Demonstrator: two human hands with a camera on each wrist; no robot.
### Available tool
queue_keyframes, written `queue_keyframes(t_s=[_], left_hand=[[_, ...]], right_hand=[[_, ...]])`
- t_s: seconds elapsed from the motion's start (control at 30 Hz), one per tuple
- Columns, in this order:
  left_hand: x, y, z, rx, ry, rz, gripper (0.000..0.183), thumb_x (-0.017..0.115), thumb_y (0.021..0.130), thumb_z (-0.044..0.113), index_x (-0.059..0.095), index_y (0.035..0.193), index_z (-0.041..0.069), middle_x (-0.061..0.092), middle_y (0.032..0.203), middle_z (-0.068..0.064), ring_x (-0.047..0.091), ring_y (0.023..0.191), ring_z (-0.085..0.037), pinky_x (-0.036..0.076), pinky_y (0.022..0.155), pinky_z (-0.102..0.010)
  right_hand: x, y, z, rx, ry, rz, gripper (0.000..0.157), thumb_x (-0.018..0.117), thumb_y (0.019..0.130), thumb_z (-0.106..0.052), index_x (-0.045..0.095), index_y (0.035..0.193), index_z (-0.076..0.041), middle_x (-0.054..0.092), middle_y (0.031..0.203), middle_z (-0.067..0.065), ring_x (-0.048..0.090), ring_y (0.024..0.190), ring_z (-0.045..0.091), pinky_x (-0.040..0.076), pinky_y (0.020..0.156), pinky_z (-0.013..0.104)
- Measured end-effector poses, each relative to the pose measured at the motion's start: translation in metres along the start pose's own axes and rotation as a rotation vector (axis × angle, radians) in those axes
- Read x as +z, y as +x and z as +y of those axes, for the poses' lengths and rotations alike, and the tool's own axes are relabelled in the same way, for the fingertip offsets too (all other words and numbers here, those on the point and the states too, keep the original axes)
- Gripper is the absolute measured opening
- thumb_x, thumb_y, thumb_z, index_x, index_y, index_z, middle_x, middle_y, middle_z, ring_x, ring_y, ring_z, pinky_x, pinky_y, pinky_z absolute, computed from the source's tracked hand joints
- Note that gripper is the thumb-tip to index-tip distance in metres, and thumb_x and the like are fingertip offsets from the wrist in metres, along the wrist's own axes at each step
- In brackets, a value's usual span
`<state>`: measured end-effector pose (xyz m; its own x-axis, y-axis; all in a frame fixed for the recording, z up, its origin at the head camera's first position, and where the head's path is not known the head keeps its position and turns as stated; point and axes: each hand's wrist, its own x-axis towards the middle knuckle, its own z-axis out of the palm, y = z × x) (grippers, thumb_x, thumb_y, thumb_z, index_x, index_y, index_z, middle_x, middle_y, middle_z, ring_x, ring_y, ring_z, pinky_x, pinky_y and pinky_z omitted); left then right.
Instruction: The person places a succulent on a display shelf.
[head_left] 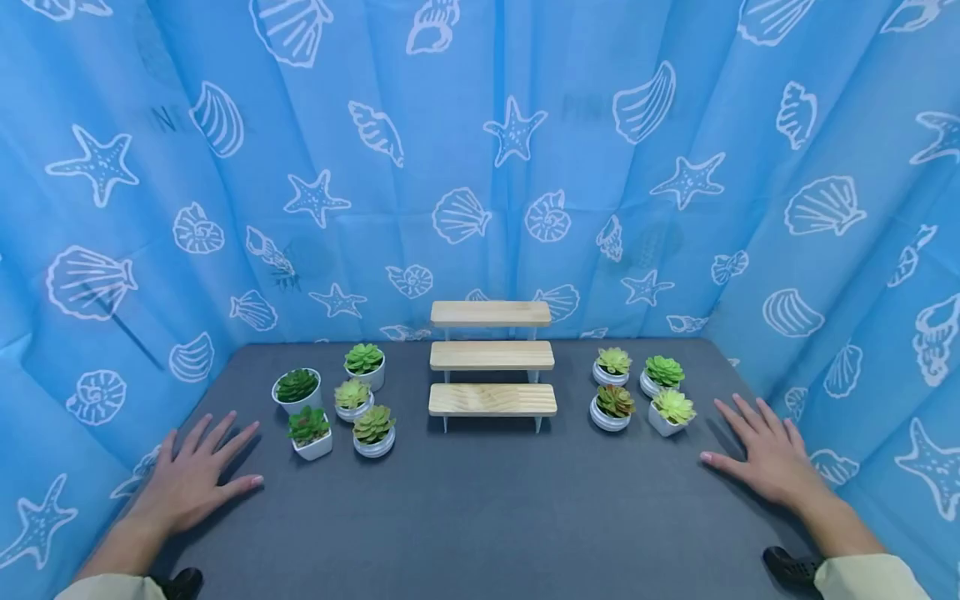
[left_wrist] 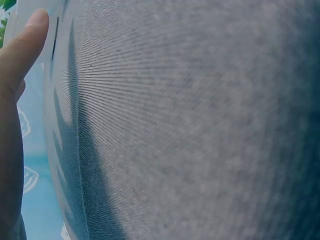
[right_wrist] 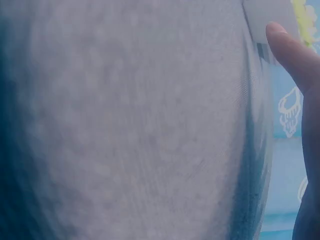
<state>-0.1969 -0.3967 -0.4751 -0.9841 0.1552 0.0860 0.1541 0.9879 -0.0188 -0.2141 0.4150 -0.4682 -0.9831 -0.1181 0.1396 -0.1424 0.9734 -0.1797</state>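
My left hand (head_left: 197, 479) lies at the table's left side with fingers spread, holding nothing. Nearest to it are a potted succulent in a square white pot (head_left: 311, 435) and a dark green one in a round pot (head_left: 297, 388); several more potted succulents (head_left: 373, 432) cluster there. At the right side my right hand (head_left: 772, 457) is spread likewise, with nothing in it. Closest to that hand is a yellow-green succulent in a square pot (head_left: 671, 412), beside a reddish one (head_left: 612, 407) and others. Each wrist view shows a thumb (left_wrist: 31, 37) (right_wrist: 287, 45) over the grey surface.
Between the two plant groups stands a three-tier wooden shelf (head_left: 492, 400) with light boards on pale supports. The grey tabletop (head_left: 480, 508) extends in front of it. Blue curtains (head_left: 465, 167) with white shell and starfish prints hang behind and on both sides.
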Motion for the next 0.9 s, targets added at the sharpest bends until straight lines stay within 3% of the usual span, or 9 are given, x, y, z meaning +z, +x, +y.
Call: queue_keyframes(t_s=[0.17, 0.33, 0.57, 0.73, 0.9], left_hand=[[-0.001, 0.0, 0.004, 0.009, -0.013, 0.042, 0.093, 0.048, 0.081, 0.079, 0.04, 0.148, 0.015, 0.03, 0.148, -0.028, 0.02, 0.133, -0.055, 0.001, 0.102, -0.075], [-0.01, -0.002, 0.011, 0.052, -0.037, 0.116, 0.081, 0.054, 0.085, 0.07, 0.05, 0.141, 0.011, 0.039, 0.143, -0.026, 0.029, 0.129, -0.052, 0.013, 0.103, -0.071], [-0.019, -0.005, 0.028, 0.113, -0.098, 0.292, 0.061, 0.07, 0.085, 0.052, 0.062, 0.128, 0.01, 0.052, 0.133, -0.021, 0.042, 0.121, -0.046, 0.026, 0.098, -0.067], [-0.024, -0.003, 0.043, 0.187, -0.151, 0.442, 0.051, 0.079, 0.079, 0.036, 0.066, 0.12, 0.01, 0.058, 0.125, -0.018, 0.05, 0.114, -0.042, 0.032, 0.095, -0.064], [-0.028, 0.0, 0.059, 0.221, -0.209, 0.51, 0.05, 0.083, 0.075, 0.028, 0.067, 0.118, 0.01, 0.06, 0.122, -0.015, 0.053, 0.11, -0.04, 0.035, 0.092, -0.064]], right_hand=[[-0.003, -0.003, -0.005, 0.002, 0.015, 0.06, 0.093, 0.066, 0.085, -0.057, 0.028, 0.15, -0.003, 0.025, 0.146, 0.035, 0.012, 0.135, 0.056, 0.01, 0.097, 0.077], [-0.005, -0.004, -0.015, 0.01, 0.06, 0.117, 0.078, 0.066, 0.088, -0.051, 0.043, 0.14, 0.002, 0.033, 0.141, 0.035, 0.023, 0.13, 0.057, 0.018, 0.093, 0.077], [-0.011, -0.01, -0.033, 0.011, 0.13, 0.24, 0.056, 0.067, 0.092, -0.039, 0.057, 0.124, 0.005, 0.048, 0.129, 0.034, 0.04, 0.116, 0.055, 0.029, 0.09, 0.072], [-0.012, -0.015, -0.047, 0.023, 0.165, 0.335, 0.043, 0.069, 0.091, -0.03, 0.061, 0.117, 0.003, 0.057, 0.119, 0.031, 0.048, 0.109, 0.05, 0.035, 0.086, 0.067], [-0.013, -0.018, -0.065, 0.04, 0.227, 0.422, 0.034, 0.071, 0.09, -0.021, 0.064, 0.111, 0.004, 0.061, 0.109, 0.029, 0.053, 0.102, 0.046, 0.04, 0.08, 0.063]])
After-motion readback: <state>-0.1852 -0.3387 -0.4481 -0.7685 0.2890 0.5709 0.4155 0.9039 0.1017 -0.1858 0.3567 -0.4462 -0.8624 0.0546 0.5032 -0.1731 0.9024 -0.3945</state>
